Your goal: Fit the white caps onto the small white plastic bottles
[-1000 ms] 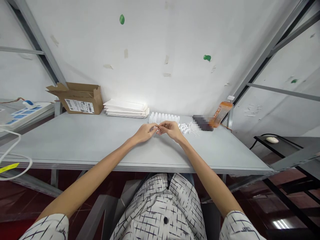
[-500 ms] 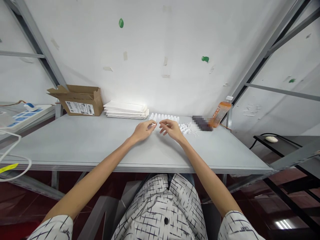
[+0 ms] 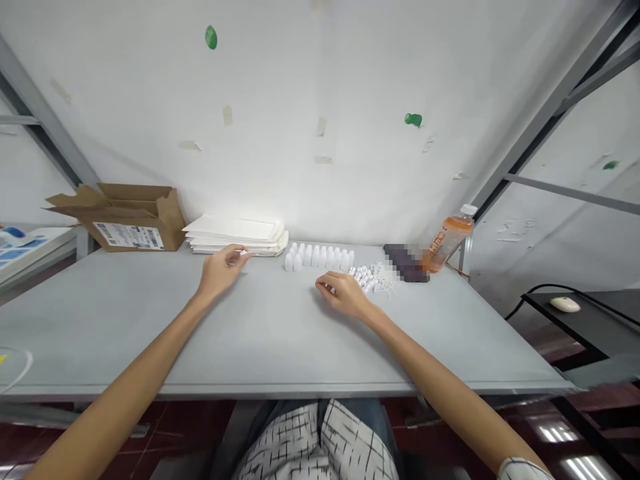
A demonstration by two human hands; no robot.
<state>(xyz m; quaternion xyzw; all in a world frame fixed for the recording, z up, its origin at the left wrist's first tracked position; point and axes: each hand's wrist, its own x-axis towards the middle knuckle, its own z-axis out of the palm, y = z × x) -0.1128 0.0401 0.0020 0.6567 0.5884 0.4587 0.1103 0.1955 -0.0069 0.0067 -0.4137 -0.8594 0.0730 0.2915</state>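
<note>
My left hand (image 3: 223,272) is closed in a pinch above the table, just in front of the paper stack. A small white bit shows at its fingertips, too small to name. Nearer the middle, my right hand (image 3: 343,293) has its fingers curled together low over the table; whatever they hold, if anything, is hidden. Behind it, small white bottles (image 3: 323,257) stand upright in rows. A heap of small white pieces, cap-like in shape (image 3: 367,275), lies beside my right hand, with thin white stick-like pieces (image 3: 387,283) at its right.
On the far left is an opened cardboard box (image 3: 173,223). A stack of white paper or card (image 3: 235,230) lies next to it. At the right, an orange drink bottle (image 3: 445,240) leans near a blurred dark object (image 3: 407,263). The grey table (image 3: 280,347) meets the white wall.
My hands have moved apart from where they nearly met: the left went left toward the paper stack, the right stayed near the bottles. The view has tilted up, showing the bottles more fully.
</note>
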